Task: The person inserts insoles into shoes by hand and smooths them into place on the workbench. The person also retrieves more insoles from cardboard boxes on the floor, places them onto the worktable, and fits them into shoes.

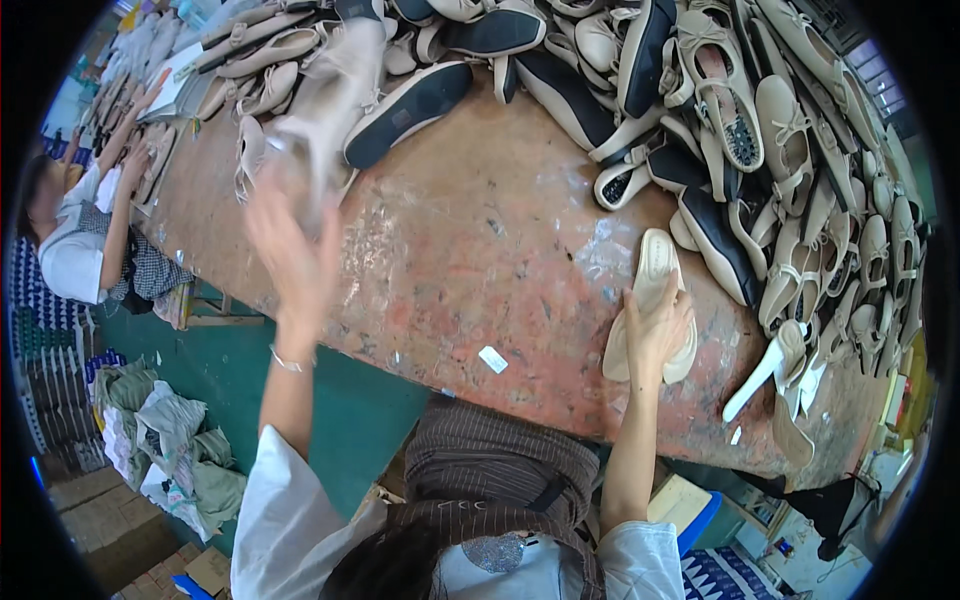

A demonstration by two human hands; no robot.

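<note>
At the bottom of the frame the person's striped dark garment (500,470) and white sleeves (285,510) are showing, with both forearms reaching up toward the worktop (470,250), a long reddish, scuffed surface running from the upper left to the lower right.

Right of centre, the right hand (660,325) is lying on a pair of beige insoles (652,300) stacked flat on the worktop near its front edge; the fingers are spread and curling over the insoles, pressing them down rather than lifting them. A small white tag (493,359) is lying on the worktop just left of that hand. A white heeled shoe (775,365) is resting near the lower right edge.

Left of centre, the left hand (290,250) is raised and blurred with motion, a thin bracelet (285,362) sitting on the wrist. Its fingers are closing on a beige shoe (330,100) held up above the worktop in the upper left of the frame; how tight the grip is cannot be told through the blur.

Farther back, a heap of beige and black shoes (760,150) is filling the upper and right parts of the frame. At the far left, another person (75,240) in white is working at the same worktop, and cloth bundles (170,440) are lying on the green floor (350,410).
</note>
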